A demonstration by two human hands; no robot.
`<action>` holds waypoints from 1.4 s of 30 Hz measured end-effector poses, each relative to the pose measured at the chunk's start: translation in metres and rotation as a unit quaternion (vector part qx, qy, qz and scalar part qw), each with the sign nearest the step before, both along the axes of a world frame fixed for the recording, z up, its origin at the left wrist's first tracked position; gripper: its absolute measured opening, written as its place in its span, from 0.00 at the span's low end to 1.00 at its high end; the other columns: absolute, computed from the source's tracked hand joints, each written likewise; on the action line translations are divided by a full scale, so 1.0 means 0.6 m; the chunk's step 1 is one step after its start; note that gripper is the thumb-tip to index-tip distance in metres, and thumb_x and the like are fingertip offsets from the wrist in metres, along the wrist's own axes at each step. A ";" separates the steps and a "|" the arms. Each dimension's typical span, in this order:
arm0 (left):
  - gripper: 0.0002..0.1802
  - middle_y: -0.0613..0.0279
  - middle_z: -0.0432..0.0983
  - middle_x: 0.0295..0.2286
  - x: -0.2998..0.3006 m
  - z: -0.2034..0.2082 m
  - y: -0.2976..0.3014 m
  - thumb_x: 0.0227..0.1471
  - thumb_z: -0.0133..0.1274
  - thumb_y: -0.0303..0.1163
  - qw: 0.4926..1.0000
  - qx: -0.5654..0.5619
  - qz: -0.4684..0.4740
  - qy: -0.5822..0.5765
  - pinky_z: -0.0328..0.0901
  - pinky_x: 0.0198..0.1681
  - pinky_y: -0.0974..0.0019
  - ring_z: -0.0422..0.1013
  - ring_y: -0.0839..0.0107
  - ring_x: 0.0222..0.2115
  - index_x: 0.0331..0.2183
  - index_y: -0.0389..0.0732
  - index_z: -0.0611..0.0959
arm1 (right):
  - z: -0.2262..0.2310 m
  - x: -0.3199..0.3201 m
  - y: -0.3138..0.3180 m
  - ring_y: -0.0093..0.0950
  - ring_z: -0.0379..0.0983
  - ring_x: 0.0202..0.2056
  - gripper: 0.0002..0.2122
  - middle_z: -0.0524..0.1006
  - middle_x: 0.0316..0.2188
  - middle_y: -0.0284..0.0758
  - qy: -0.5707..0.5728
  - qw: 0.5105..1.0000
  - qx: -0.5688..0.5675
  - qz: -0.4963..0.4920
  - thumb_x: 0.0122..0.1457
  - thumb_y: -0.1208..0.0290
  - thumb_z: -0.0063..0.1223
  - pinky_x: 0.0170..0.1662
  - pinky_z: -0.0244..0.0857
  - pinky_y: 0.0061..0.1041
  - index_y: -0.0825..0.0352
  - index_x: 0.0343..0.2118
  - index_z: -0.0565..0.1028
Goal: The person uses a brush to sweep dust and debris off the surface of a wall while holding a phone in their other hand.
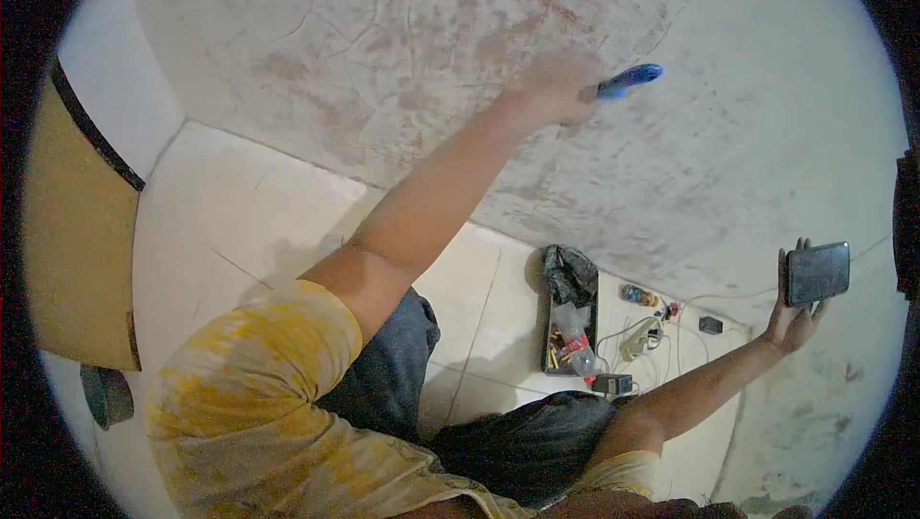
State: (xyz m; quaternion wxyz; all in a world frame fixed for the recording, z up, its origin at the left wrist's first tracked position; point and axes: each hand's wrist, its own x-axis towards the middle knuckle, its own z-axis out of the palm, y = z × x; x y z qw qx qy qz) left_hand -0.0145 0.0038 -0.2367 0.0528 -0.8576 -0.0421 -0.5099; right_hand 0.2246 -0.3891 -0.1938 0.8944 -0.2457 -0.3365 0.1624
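My left hand (561, 88) reaches out to the stained, cracked wall (431, 49), closed and blurred by motion. A tool with a blue handle (631, 81) sticks out of it to the right; its working end is hidden by the hand and blur. Off to the right, my right hand (793, 325) holds up a dark, flat, rectangular device (816, 274) near the adjoining wall. Its fingers lie behind the device, with their tips showing past the edge. Whether it is a phone or a power bank, I cannot tell.
On the tiled floor (244, 179), a black box (547, 351) holds a dark plastic bag (570, 273) and small items. White cables (678, 346), a dark adapter (613, 384) and a black block (710, 325) lie beside it. A tan board (81, 231) stands at the left, near a dark pot-like container (107, 396).
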 end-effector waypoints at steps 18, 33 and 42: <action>0.17 0.59 0.76 0.27 -0.052 0.088 -0.002 0.47 0.49 0.39 0.981 -0.112 0.034 -0.153 0.66 0.36 0.60 0.74 0.63 0.30 0.41 0.51 0.78 | 0.013 -0.048 0.043 0.46 0.55 0.55 0.34 0.56 0.56 0.53 0.033 0.970 -0.112 -0.214 0.55 0.47 0.25 0.58 0.48 0.43 0.70 0.58 0.52; 0.16 0.55 0.74 0.34 -0.029 0.049 0.011 0.41 0.52 0.31 0.988 -0.152 0.027 -0.018 0.65 0.38 0.58 0.72 0.59 0.35 0.38 0.46 0.77 | 0.006 -0.016 0.005 0.46 0.54 0.56 0.31 0.55 0.56 0.53 0.029 0.984 -0.088 -0.151 0.56 0.51 0.31 0.59 0.48 0.44 0.70 0.58 0.52; 0.16 0.55 0.75 0.35 -0.046 0.081 -0.025 0.43 0.54 0.36 0.990 -0.136 0.043 0.006 0.64 0.36 0.58 0.71 0.60 0.34 0.37 0.44 0.77 | 0.012 -0.020 0.009 0.44 0.64 0.48 0.37 0.64 0.49 0.52 -0.038 0.966 -0.139 -0.216 0.53 0.40 0.29 0.54 0.57 0.44 0.68 0.56 0.54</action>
